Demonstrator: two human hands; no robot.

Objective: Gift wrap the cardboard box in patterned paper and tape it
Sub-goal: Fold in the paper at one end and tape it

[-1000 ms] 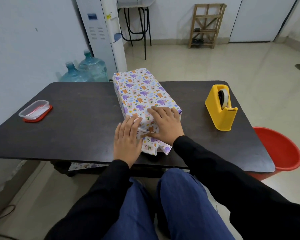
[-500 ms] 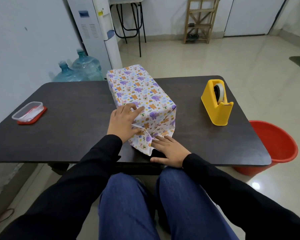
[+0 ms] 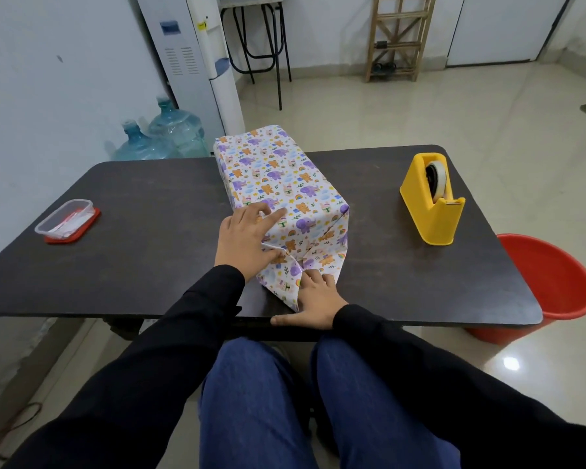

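Container (image 3: pixel 65 221), clear plastic on a red lid, sits far left on the dark bench (image 3: pixel 149 265), with something white and red inside that is too small to read. Behind the bench on that side are two blue water bottles (image 3: pixel 170 133) on the floor and a white water dispenser (image 3: pixel 197 62) against the wall.

Mid-bench is the box (image 3: pixel 274 177), long axis running away from the person, covered in patterned paper (image 3: pixel 285 184) with purple elephants and orange bears on white. The top and sides are wrapped. The near end is folded in, its creases meeting near the middle.

The left hand (image 3: pixel 247 238) lies flat over the near left corner of the box. Its fingers (image 3: pixel 268 214) are straight and spread on the top face, and the thumb presses the side fold on the end face.

The right hand (image 3: pixel 315 296) is low at the near end. Its fingers (image 3: pixel 313 275) are laid on the bottom flap where that meets the bench, and the thumb stretches left along the bench edge. Neither hand grips anything.

Right of the box, well apart from it, a yellow tape dispenser (image 3: pixel 432 204) stands upright with its roll loaded. Past the right end of the bench is a red bucket (image 3: pixel 552 282) on the floor. A wooden rack (image 3: pixel 400 35) stands against the far wall.
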